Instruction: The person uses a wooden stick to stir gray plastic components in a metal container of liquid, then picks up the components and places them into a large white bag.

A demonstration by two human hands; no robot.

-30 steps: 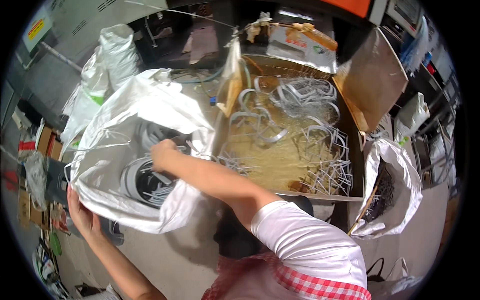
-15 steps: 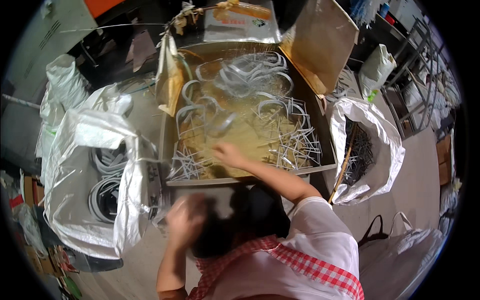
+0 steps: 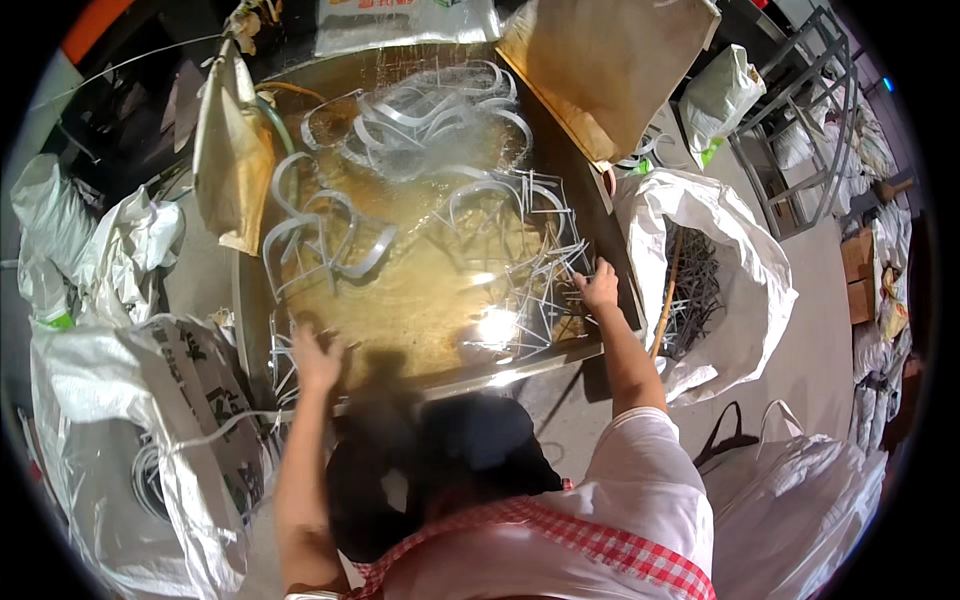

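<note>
A wide metal tray (image 3: 250,300) of shallow yellowish liquid lies in front of me. At its near left corner is my left hand (image 3: 318,358), slightly blurred, fingers apart, beside a few thin grey strips. My right hand (image 3: 598,287) reaches to the tray's right side, its thumb and fingers apart at the edge of a tangled pile of straight grey strips (image 3: 545,290); its fingertips seem to touch them. Curved grey strips (image 3: 365,250) stand in the tray's left part. Farther back, water splashes over a heap of curved strips (image 3: 430,125).
At the left stands a white woven sack (image 3: 70,380) with coiled strips inside. On the right, an open white sack (image 3: 745,330) holds dark thin pieces and a stick (image 3: 668,290). Stained boards (image 3: 610,70) rise at the tray's far corners; a metal rack (image 3: 790,130) stands beyond.
My right hand has gone from the tray's middle to the strips at its right side. My left hand has moved from outside into the near left corner. The view has shifted.
</note>
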